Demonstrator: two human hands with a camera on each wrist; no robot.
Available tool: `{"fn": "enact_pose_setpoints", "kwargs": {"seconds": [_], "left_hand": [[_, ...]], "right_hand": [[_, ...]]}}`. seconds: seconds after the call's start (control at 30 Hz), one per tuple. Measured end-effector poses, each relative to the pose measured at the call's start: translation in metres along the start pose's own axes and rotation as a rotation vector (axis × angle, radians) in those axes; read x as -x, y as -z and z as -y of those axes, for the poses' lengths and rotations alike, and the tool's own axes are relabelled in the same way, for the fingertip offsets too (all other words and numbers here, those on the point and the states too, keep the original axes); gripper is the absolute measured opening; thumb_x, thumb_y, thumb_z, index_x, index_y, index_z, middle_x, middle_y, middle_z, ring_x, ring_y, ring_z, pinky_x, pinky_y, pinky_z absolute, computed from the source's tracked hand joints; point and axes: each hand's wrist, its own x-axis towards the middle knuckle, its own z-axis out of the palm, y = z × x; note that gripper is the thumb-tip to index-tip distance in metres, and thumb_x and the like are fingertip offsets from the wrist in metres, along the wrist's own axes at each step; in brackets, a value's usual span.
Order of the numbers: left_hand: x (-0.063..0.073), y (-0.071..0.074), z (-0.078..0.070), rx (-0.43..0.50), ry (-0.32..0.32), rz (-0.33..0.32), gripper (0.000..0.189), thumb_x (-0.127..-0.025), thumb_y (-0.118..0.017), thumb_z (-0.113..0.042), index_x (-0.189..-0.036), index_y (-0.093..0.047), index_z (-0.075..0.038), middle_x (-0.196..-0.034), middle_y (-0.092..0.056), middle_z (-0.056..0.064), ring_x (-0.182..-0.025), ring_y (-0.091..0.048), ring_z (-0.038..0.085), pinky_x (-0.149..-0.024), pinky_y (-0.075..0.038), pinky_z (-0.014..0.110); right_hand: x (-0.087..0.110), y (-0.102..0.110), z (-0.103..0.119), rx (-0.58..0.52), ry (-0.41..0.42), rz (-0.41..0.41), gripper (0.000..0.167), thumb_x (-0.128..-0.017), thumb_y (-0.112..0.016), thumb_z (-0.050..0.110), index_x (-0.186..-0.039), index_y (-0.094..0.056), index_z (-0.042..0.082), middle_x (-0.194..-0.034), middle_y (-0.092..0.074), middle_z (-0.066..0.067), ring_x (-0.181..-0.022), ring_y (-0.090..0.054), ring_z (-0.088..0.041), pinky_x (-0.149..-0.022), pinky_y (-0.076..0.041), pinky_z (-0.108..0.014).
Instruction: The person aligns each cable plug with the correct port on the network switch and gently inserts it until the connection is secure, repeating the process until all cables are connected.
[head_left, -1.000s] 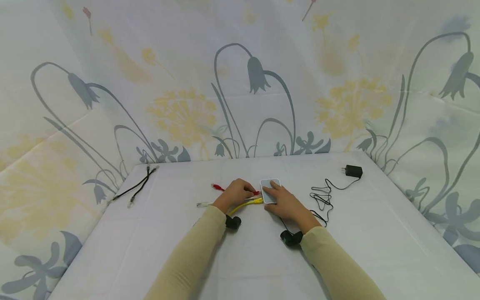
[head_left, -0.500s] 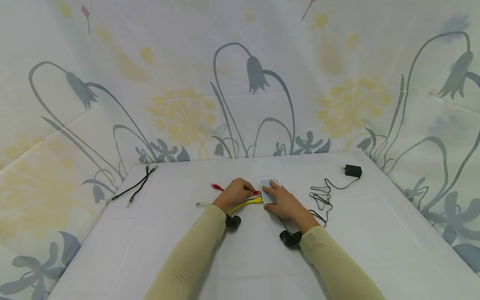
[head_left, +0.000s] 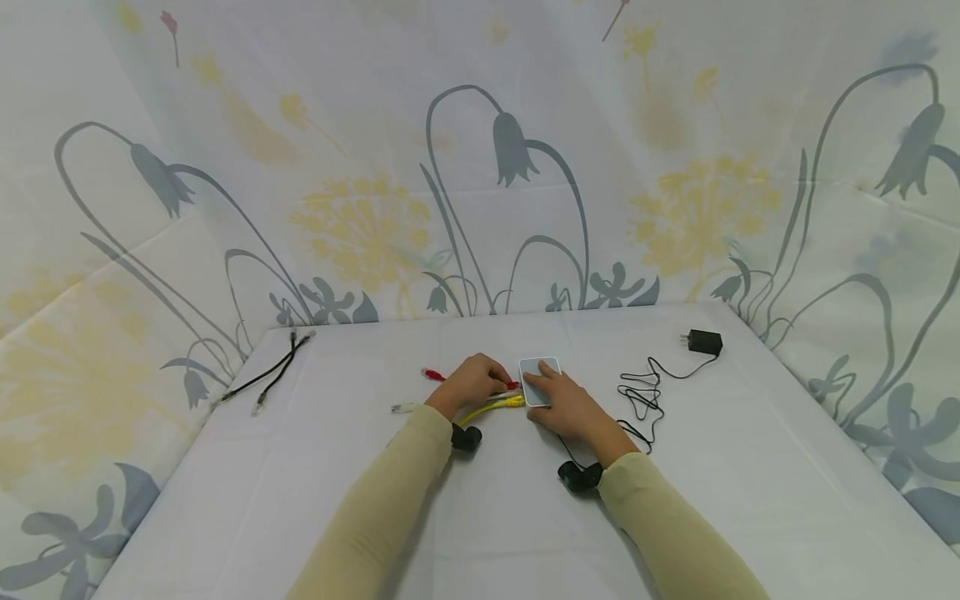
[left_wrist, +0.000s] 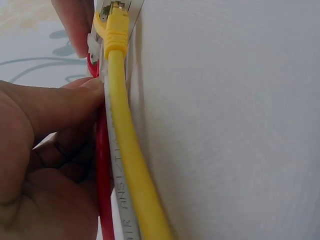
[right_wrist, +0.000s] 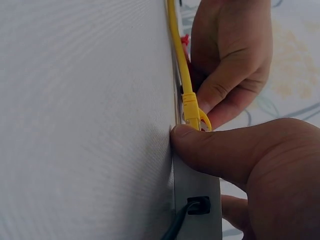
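Note:
My left hand (head_left: 477, 383) pinches a red network cable (left_wrist: 103, 165) between thumb and fingers, just behind its plug at the side of a small white router (head_left: 540, 395). A yellow network cable (left_wrist: 120, 95) has its plug in the same side of the router, and a white cable (left_wrist: 120, 200) runs between the two. My right hand (head_left: 572, 408) grips the router, fingers over its grey top and thumb (right_wrist: 200, 145) along the near edge. A dark power cord (right_wrist: 180, 220) enters a port on that edge. The red plug's tip is mostly hidden.
Two short black cables (head_left: 281, 371) lie crossed at the table's far left. At the far right sits a black power adapter (head_left: 704, 342), its thin cord (head_left: 651, 400) looped loosely toward the right hand. A flower-patterned cloth (head_left: 480, 208) rises behind the white table (head_left: 510, 533).

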Motion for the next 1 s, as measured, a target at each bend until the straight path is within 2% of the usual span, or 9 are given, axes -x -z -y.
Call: {"fn": "enact_pose_setpoints", "kwargs": {"seconds": [0.23, 0.63, 0.8, 1.0], "left_hand": [[-0.002, 0.002, 0.001, 0.007, 0.023, 0.018, 0.016, -0.092, -0.063, -0.011, -0.098, -0.077, -0.013, -0.102, -0.072, -0.002, -0.094, -0.058, 0.013, -0.087, -0.050, 0.031], [0.009, 0.002, 0.000, 0.007, 0.034, 0.023, 0.017, -0.095, -0.062, -0.016, -0.105, -0.075, -0.015, -0.109, -0.071, 0.000, -0.108, -0.060, 0.018, -0.097, -0.048, 0.037], [0.010, 0.002, 0.001, -0.030, 0.009, 0.009, 0.018, -0.095, -0.061, -0.017, -0.108, -0.074, -0.015, -0.111, -0.070, 0.000, -0.112, -0.060, 0.020, -0.099, -0.047, 0.038], [0.013, 0.006, 0.004, -0.092, -0.014, -0.023, 0.018, -0.094, -0.061, -0.013, -0.108, -0.072, -0.013, -0.108, -0.070, 0.002, -0.102, -0.061, 0.018, -0.094, -0.050, 0.036]], "right_hand": [[0.000, 0.000, 0.003, -0.003, -0.003, -0.002, 0.062, -0.092, -0.064, 0.030, -0.148, -0.041, 0.017, -0.160, -0.022, -0.017, -0.143, -0.025, -0.047, -0.108, -0.031, -0.063], [0.002, -0.003, 0.002, -0.027, 0.008, -0.005, 0.063, -0.091, -0.065, 0.029, -0.148, -0.041, 0.017, -0.160, -0.022, -0.017, -0.143, -0.025, -0.045, -0.110, -0.030, -0.061], [0.002, -0.002, 0.000, -0.027, 0.009, -0.008, 0.063, -0.091, -0.065, 0.030, -0.149, -0.041, 0.018, -0.160, -0.022, -0.016, -0.144, -0.025, -0.044, -0.110, -0.030, -0.061], [0.001, -0.001, -0.002, -0.013, -0.002, -0.006, 0.064, -0.091, -0.065, 0.032, -0.149, -0.040, 0.020, -0.160, -0.021, -0.015, -0.144, -0.024, -0.044, -0.111, -0.029, -0.061]]}}
